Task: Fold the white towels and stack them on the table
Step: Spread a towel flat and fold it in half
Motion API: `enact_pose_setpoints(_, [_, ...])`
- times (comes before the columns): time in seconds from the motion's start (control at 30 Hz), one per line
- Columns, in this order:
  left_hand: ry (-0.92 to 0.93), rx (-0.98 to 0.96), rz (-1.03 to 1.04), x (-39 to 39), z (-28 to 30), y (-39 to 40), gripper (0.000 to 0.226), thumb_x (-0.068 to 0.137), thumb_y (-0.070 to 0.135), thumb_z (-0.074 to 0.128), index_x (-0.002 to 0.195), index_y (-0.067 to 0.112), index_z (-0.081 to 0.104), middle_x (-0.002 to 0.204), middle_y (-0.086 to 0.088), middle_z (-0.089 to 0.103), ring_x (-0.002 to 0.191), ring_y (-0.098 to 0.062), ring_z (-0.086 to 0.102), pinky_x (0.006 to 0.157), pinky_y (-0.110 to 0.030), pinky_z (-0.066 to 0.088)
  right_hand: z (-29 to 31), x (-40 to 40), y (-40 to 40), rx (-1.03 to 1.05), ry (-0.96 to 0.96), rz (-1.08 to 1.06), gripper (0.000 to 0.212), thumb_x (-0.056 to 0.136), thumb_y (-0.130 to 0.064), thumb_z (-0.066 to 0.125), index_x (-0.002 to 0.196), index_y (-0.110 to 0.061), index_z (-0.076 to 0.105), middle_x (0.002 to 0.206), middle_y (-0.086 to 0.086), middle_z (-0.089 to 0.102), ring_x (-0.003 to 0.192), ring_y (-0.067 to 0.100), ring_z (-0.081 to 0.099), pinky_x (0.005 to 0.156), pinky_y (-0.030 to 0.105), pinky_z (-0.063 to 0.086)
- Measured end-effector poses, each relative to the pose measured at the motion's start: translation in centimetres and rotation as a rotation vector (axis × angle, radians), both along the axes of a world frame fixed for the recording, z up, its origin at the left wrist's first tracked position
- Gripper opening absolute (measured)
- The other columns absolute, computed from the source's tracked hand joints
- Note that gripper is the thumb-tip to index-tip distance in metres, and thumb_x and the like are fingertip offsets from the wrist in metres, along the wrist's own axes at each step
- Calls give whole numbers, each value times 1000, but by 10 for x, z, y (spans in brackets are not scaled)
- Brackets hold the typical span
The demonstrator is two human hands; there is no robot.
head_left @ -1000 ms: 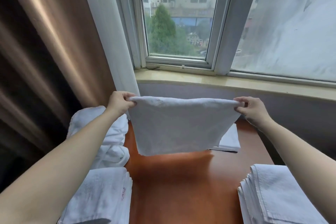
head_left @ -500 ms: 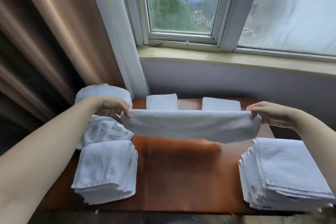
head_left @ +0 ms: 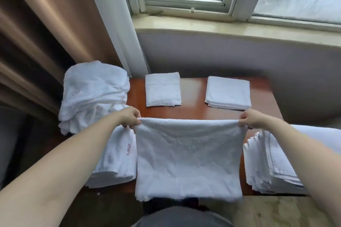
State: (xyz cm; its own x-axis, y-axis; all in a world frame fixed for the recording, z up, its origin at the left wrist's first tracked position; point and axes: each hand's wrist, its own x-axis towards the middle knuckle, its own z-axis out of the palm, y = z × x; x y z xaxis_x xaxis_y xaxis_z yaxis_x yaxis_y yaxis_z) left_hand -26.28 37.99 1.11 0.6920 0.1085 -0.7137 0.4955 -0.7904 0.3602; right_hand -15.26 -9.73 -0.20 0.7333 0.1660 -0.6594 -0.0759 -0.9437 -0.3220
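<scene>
White towel [head_left: 188, 156] hangs over table [head_left: 193, 111], both hands' fingers [head_left: 135, 121] pinching its corners.

held towel [head_left: 188, 158] hides the table [head_left: 191, 112] centre and near edge. right-hand stack [head_left: 273, 167] partly behind the right forearm, its far part runs off frame. towel's bottom hem is blurred, possibly hanging past the table edge.

White towel [head_left: 188, 156], reddish-brown table [head_left: 191, 110], brown curtain [head_left: 46, 24], pink embroidery on a folded stack [head_left: 118, 160].
</scene>
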Motion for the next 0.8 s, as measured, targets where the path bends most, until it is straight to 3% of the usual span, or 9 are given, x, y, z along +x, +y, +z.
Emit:
enact_pose_setpoints(0.1, [-122,67,21,-1,-28,-14,6,90,11,60,84,14,60,64,-7,68,59,-24,71,44,-21,43,-26,3,9,-128,-97,73,17,87,-8,56,72,-6,63,80,16,67,75,29,59,56,30,38])
enact_pose_setpoints(0.2, [-243,117,106,8,-40,-21,8,93,15,59,85,13,61,67,-6,70,57,-22,71,45,-23,47,-44,18,17,-154,-206,29,17,89,-7,51,85,-2,66,93,19,70,88,35,63,63,31,42])
enact_pose_setpoints(0.33, [-332,121,192,28,-52,-22,8,94,13,59,86,15,61,98,-13,73,89,-28,70,78,-37,57,-57,44,25,-147,-306,-32,19,93,-5,44,104,-4,59,116,24,64,102,39,60,77,36,45])
enact_pose_setpoints(0.37, [-345,109,213,32,-56,-22,6,95,14,60,99,14,64,110,-14,70,99,-31,67,84,-37,54,-61,49,26,-123,-319,-55,23,94,-5,45,114,-5,57,121,25,61,103,39,59,78,37,44])
enact_pose_setpoints(0.4, [-338,109,233,35,-60,-22,25,95,16,62,120,14,61,124,-15,63,112,-34,62,89,-36,50,-65,52,27,-100,-317,-80,31,97,-8,48,128,-7,52,129,25,56,104,39,58,78,38,44])
enact_pose_setpoints(0.47, [-269,123,242,32,-68,-28,68,95,18,65,154,18,33,147,-17,40,130,-36,50,102,-38,42,-71,51,31,-74,-272,-119,61,99,-22,58,152,-16,29,144,23,39,109,40,55,84,42,47])
enact_pose_setpoints(0.53, [-254,143,186,22,-80,-40,75,95,15,63,158,18,23,153,-17,29,135,-36,44,108,-39,38,-80,41,35,-71,-208,-97,78,98,-33,62,159,-19,15,153,22,28,129,42,46,102,49,45])
enact_pose_setpoints(0.6, [-249,149,51,8,-96,-60,66,96,15,60,156,19,31,156,-14,29,138,-34,40,112,-41,37,-94,19,41,-68,-136,-29,79,99,-38,61,160,-18,15,158,20,25,141,41,35,111,51,38])
enact_pose_setpoints(0.8, [-58,162,-324,-36,-138,-109,60,101,13,49,156,23,29,163,-11,15,147,-31,23,111,-44,38,-147,-89,46,-126,-71,170,56,96,-33,56,146,-25,32,156,12,21,138,33,29,100,45,45])
